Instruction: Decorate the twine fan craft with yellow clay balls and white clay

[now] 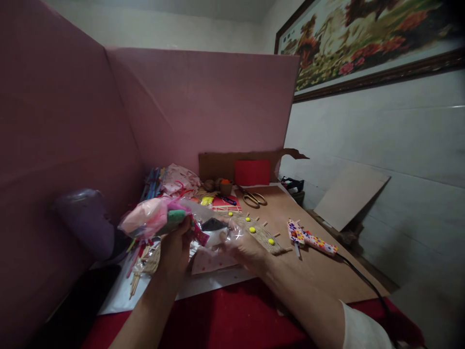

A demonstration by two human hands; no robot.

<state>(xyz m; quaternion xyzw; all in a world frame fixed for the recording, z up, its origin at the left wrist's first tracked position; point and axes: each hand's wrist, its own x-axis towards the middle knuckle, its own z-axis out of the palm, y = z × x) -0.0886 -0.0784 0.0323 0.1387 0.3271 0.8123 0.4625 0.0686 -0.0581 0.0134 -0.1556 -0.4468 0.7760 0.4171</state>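
Note:
My left hand (176, 247) grips a clear plastic bag (156, 217) stuffed with pink, green and white soft pieces, lifted above the table. My right hand (242, 246) reaches into or pinches the bag's open clear end (214, 228), fingers closed on the plastic. Just beyond my right hand lies a woven twine mat (262, 232) with small yellow dots and stick ends. A floral-patterned glue gun (308, 238) lies to the right on the brown board (319, 271), its black cord trailing toward me.
Gold scissors (253, 198), a red card (252, 172) and cardboard stand at the back. Patterned fabric (179, 178) and thin sticks (140, 274) lie at left near a purple object (85, 220). Pink partition walls (203, 102) enclose the left and back. A board (348, 194) leans on the right wall.

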